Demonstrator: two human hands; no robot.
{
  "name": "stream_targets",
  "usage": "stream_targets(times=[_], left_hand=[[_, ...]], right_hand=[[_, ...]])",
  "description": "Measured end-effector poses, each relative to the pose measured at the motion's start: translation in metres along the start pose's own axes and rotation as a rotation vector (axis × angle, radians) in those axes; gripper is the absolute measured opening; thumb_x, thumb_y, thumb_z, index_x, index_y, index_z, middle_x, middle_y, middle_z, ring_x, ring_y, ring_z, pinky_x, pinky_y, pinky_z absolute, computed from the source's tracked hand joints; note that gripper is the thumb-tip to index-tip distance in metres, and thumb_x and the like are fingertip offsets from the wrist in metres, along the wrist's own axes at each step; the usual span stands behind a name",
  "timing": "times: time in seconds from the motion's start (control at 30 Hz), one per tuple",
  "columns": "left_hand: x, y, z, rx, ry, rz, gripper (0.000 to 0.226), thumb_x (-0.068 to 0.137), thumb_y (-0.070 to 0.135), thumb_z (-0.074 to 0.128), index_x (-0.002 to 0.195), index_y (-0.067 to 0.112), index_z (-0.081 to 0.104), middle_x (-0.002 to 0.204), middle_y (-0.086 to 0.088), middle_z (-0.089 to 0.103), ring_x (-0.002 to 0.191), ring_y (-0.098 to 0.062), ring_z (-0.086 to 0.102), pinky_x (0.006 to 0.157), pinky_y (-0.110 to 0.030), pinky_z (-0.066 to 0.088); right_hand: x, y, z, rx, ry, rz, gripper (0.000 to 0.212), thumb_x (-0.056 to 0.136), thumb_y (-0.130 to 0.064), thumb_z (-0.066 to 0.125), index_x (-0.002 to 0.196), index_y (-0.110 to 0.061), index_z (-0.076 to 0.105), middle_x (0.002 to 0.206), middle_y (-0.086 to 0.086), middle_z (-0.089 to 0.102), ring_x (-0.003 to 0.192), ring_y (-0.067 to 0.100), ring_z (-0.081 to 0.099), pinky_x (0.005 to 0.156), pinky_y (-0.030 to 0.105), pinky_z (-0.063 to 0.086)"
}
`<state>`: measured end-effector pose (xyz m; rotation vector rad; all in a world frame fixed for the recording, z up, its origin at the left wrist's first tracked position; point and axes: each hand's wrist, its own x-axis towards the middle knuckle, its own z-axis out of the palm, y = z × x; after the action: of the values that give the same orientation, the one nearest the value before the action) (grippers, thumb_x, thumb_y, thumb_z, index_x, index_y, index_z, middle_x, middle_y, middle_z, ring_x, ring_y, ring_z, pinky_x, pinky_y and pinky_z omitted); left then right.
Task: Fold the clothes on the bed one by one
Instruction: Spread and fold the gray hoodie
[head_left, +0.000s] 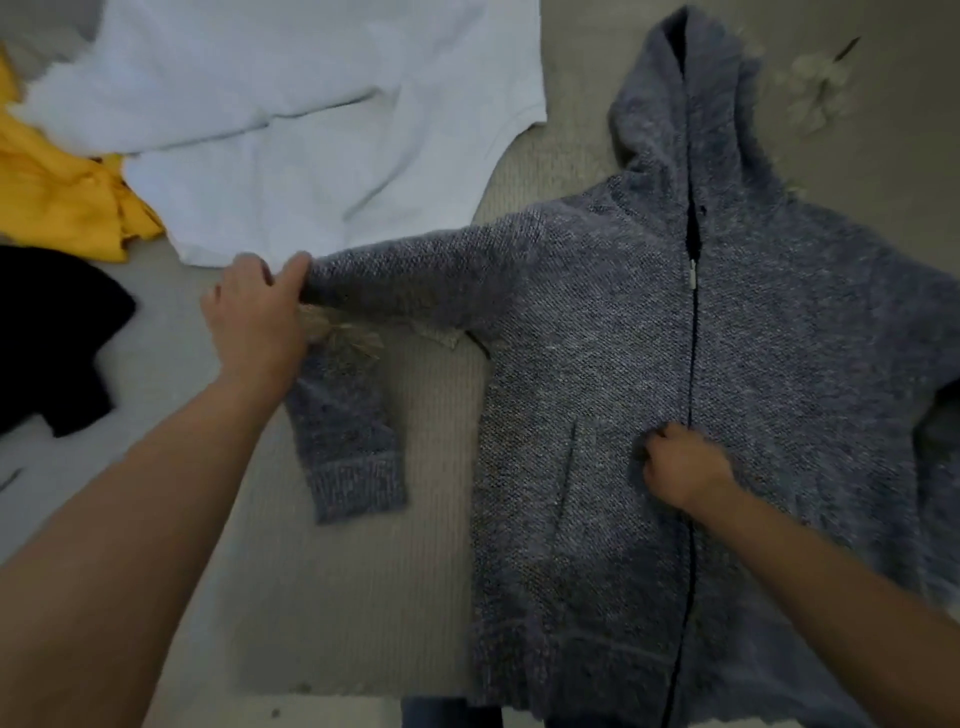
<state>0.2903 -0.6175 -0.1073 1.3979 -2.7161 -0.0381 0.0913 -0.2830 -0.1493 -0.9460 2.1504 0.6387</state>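
Note:
A grey-blue knitted zip hoodie (597, 322) lies flat and face up on the beige bed (363, 597), hood pointing away from me. Its left sleeve stretches out sideways and bends down at the elbow, cuff toward me. My left hand (254, 317) grips that sleeve at the bend, thumb on top of the fabric. My right hand (680, 467) rests with curled fingers on the hoodie's front beside the dark zip, pressing the cloth; whether it pinches fabric is unclear. The right sleeve runs out of view at the right edge.
A white garment (291, 114) lies spread at the back left, touching the hoodie's sleeve. A yellow garment (57, 192) and a black one (47, 332) lie crumpled at the left edge. The bed's near edge runs along the bottom.

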Motion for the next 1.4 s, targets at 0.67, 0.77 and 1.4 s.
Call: stream_targets(times=[0.67, 0.77, 1.4], left_hand=[[0.016, -0.074, 0.069, -0.661, -0.746, -0.119, 0.075, 0.086, 0.017, 0.062, 0.143, 0.005, 0.015, 0.144, -0.017, 0.034, 0.131, -0.033, 0.036, 0.107, -0.044, 0.033], [0.015, -0.068, 0.066, -0.606, -0.570, -0.097, 0.049, 0.082, 0.019, 0.067, 0.125, 0.006, 0.047, 0.122, -0.016, 0.054, 0.109, -0.029, 0.051, 0.087, -0.035, 0.040], [0.017, 0.194, -0.076, -0.704, -0.689, 0.020, 0.025, 0.089, 0.026, 0.057, 0.071, 0.010, 0.054, 0.067, -0.007, 0.052, 0.064, -0.021, 0.050, 0.060, -0.032, 0.042]], right_hand=[[0.011, -0.106, -0.023, 0.042, -0.074, 0.203, 0.032, 0.096, -0.020, 0.037, 0.120, 0.000, 0.042, 0.130, 0.018, 0.039, 0.119, 0.031, 0.043, 0.097, 0.037, 0.038], [0.011, -0.113, -0.023, 0.062, -0.073, 0.238, 0.032, 0.094, -0.017, 0.039, 0.120, 0.002, 0.041, 0.129, 0.020, 0.039, 0.118, 0.032, 0.044, 0.097, 0.036, 0.039], [-0.036, 0.035, 0.034, 0.684, -0.016, 0.085, 0.023, 0.095, -0.008, 0.043, 0.107, 0.001, 0.060, 0.112, 0.013, 0.062, 0.103, 0.022, 0.058, 0.084, 0.026, 0.039]])
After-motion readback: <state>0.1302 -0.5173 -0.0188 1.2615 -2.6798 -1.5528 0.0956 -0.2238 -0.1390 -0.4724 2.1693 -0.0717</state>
